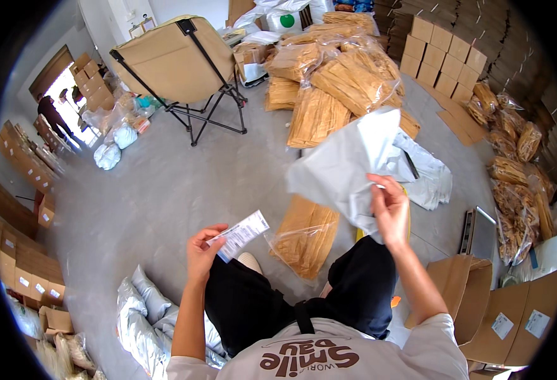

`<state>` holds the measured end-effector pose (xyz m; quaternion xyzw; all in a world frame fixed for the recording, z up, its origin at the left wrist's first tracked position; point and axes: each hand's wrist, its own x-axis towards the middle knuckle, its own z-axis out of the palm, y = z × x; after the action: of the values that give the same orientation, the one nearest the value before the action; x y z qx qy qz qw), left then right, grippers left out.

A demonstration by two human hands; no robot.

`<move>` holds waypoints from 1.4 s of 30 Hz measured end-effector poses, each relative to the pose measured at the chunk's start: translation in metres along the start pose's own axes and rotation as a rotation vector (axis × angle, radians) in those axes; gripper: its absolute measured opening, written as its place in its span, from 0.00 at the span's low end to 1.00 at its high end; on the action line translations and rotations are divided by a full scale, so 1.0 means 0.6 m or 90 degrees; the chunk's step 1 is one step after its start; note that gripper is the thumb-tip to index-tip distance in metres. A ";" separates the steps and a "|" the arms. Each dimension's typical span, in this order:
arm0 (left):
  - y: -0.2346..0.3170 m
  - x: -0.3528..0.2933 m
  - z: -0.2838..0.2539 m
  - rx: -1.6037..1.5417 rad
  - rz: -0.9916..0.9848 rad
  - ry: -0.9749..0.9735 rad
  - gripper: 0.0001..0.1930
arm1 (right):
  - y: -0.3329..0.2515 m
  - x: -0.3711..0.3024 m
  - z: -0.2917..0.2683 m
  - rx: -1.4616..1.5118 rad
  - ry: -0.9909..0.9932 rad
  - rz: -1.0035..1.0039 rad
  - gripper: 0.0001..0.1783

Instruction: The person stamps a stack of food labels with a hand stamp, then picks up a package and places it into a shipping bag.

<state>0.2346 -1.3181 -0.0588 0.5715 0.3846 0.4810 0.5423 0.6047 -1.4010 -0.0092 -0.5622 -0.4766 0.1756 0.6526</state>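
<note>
Between the thumb and fingers of my left hand [203, 249] is a white printed label [245, 235], held out over my left knee. My right hand [389, 206] pinches the edge of a thin, pale grey plastic mailing bag [338, 168], which hangs in the air and spreads up and to the left. Below the bag, on the floor between my feet, lies a clear plastic pack of flat tan strips [305, 237]. More grey mailing bags [427, 180] rest on the floor to the right, with a dark, thin object on them.
Ahead is a large heap of tan packs [341, 76], with a folding chair [174, 63] to its left. Filled silver-grey parcels [142, 316] lie by my left side. Open cardboard boxes [446, 285] stand at my right. A person [53, 117] is far off at the left.
</note>
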 end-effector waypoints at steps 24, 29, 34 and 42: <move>0.004 0.002 0.080 0.010 -0.180 -0.161 0.06 | 0.129 -0.116 0.097 0.007 -0.054 0.222 0.11; -0.026 0.007 0.117 0.074 -0.150 -0.223 0.06 | 0.112 -0.118 0.084 0.065 -0.102 0.265 0.13; -0.028 0.004 0.129 0.189 -0.168 -0.312 0.08 | 0.095 -0.115 0.065 0.068 -0.150 0.312 0.13; -0.046 -0.011 0.176 0.476 0.050 -0.471 0.25 | 0.041 -0.136 0.103 0.154 -0.282 0.293 0.13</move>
<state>0.3376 -1.3477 -0.0816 0.8715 0.2908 0.0973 0.3826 0.5221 -1.4207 -0.0713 -0.5217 -0.4436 0.4912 0.5383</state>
